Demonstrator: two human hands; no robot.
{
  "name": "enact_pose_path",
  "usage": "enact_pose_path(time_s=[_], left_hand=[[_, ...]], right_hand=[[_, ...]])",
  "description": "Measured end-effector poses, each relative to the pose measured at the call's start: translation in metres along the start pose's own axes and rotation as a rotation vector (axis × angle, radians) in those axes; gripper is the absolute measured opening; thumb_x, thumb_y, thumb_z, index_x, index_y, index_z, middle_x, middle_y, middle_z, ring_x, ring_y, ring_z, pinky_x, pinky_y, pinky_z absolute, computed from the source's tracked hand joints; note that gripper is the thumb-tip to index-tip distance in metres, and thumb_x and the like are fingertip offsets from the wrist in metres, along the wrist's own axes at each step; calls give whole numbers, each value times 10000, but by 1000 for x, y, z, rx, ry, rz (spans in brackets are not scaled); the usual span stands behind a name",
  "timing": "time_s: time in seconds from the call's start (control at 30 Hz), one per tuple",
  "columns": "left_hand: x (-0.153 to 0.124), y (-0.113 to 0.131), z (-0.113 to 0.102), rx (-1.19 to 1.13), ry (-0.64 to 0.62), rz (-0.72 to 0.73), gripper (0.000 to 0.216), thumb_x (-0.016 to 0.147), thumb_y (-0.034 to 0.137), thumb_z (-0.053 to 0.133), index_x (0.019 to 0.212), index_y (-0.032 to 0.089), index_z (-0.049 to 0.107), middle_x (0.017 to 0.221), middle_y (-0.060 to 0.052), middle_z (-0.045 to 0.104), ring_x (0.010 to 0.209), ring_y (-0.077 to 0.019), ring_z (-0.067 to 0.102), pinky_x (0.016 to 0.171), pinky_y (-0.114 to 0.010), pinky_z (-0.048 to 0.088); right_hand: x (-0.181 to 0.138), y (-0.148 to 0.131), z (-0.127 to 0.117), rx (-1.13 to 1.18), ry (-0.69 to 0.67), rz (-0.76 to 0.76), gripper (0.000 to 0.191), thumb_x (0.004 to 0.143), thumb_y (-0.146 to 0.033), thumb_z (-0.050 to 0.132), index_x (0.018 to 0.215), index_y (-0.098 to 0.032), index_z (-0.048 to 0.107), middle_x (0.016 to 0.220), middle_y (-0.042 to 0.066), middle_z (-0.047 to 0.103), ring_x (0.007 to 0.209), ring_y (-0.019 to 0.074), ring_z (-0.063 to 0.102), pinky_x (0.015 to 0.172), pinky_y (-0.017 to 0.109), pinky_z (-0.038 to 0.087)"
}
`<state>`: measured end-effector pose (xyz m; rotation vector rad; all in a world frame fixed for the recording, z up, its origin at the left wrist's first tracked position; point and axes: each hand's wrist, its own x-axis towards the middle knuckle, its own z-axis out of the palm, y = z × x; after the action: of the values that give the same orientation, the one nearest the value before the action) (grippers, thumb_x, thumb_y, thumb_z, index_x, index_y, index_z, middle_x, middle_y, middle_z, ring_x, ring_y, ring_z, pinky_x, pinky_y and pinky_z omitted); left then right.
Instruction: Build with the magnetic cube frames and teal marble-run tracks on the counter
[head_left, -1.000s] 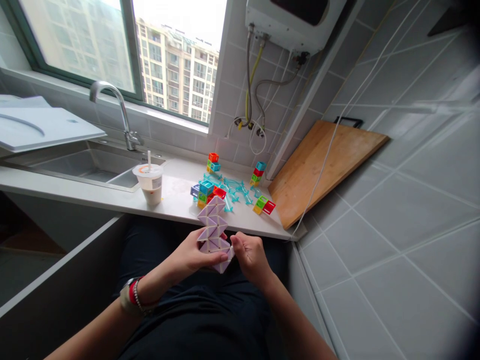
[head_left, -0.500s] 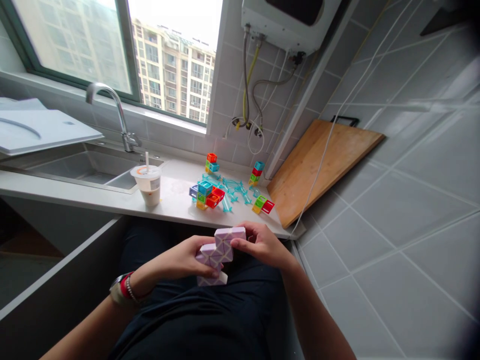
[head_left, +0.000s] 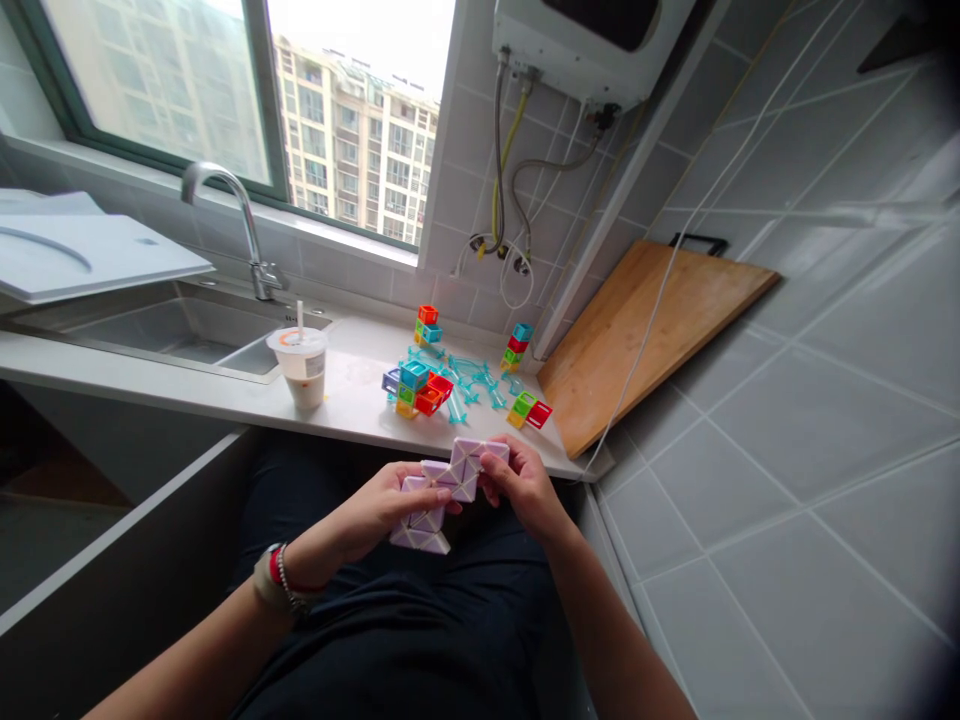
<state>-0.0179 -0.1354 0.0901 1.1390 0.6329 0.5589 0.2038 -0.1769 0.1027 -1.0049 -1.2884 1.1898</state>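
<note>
A lilac snake puzzle [head_left: 466,466] with pale edges is held over my lap, folded into a stepped zigzag of triangular segments. My left hand [head_left: 390,502] grips its middle and lower left part, thumb lying across the front. At the upper right end, my right hand [head_left: 521,484] pinches the puzzle between thumb and fingers. Some fingertips are hidden behind the segments. Just beyond the hands, on the counter [head_left: 352,415], stands a cluster of coloured cube frames [head_left: 414,388].
A lidded cup with a straw [head_left: 301,370] stands near the counter's front edge, beside the sink [head_left: 187,325]. Turquoise connector pieces [head_left: 469,375] and small cube stacks [head_left: 517,348] lie farther back. A wooden board [head_left: 645,330] leans against the right wall, a white cord [head_left: 660,285] across it.
The snake puzzle has turned so its flat triangle-patterned side faces me more, and its upper end has shifted right and up. Both hands have rotated with it and still hold it.
</note>
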Motion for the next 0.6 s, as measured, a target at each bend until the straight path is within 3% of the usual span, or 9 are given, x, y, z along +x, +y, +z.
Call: enact_pose_path(time_s=[0.13, 0.37, 0.6], left_hand=[[2, -4, -1, -90, -59, -45, 426, 771, 396, 863, 1085, 116, 796, 921, -127, 818, 662, -145, 673, 575, -194, 468], [-1, -6, 4, -254, -215, -217, 425, 764, 413, 848, 1020, 78, 795, 804, -125, 784, 545, -120, 631, 479, -173, 454], [-2, -25, 3, -415, -312, -377, 366, 866, 371, 732, 1008, 38, 777, 760, -137, 779, 522, -157, 678, 431, -188, 510]], right_hand=[[-7, -8, -9, -38, -99, -30, 370, 904, -523, 731, 1014, -190, 611, 677, -36, 599, 531, 101, 525, 526, 229, 442], [-11, -15, -37, 8, -411, -41, 386, 840, -383, 844, 1128, -213, 652, 820, 6, 663, 668, 134, 619, 615, 246, 524], [-10, -12, -44, 1, -443, -205, 274, 821, -308, 859, 1053, -253, 724, 1042, 65, 705, 878, 194, 657, 731, 300, 549]])
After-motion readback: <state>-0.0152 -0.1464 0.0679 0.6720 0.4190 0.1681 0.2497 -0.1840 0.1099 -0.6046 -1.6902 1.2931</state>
